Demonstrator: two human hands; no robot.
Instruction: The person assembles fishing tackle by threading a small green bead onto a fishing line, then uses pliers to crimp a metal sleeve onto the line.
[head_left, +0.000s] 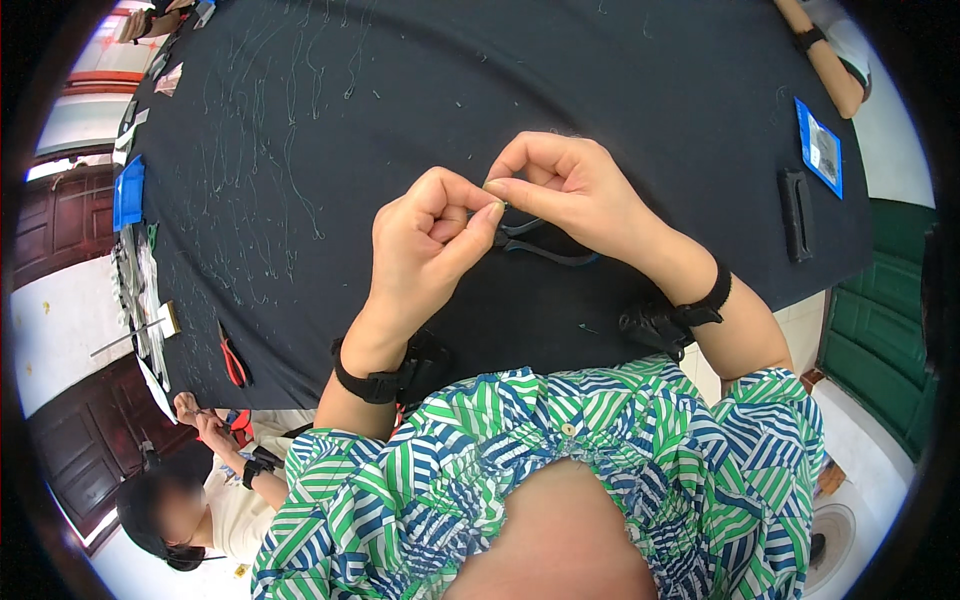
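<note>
Both my hands meet above the middle of the black cloth, fingertips nearly touching. My left hand (425, 230) is closed in a pinch, thumb against forefinger. My right hand (575, 190) pinches too, with its other fingers curled in. Whatever lies between the fingertips is too small to name; only a tiny yellowish-green speck shows there. Just below the fingertips, a pair of pliers (548, 255) with dark blue-grey handles rests on the cloth, its head partly hidden by my hands.
Fine looped threads (292, 125) lie across the left of the black cloth (700, 150). Red-handled pliers (233, 365) lie near the left edge. At the right are a black case (797, 215) and a blue packet (820, 148). Another person (185, 500) sits lower left; another's arm (830, 65) rests upper right.
</note>
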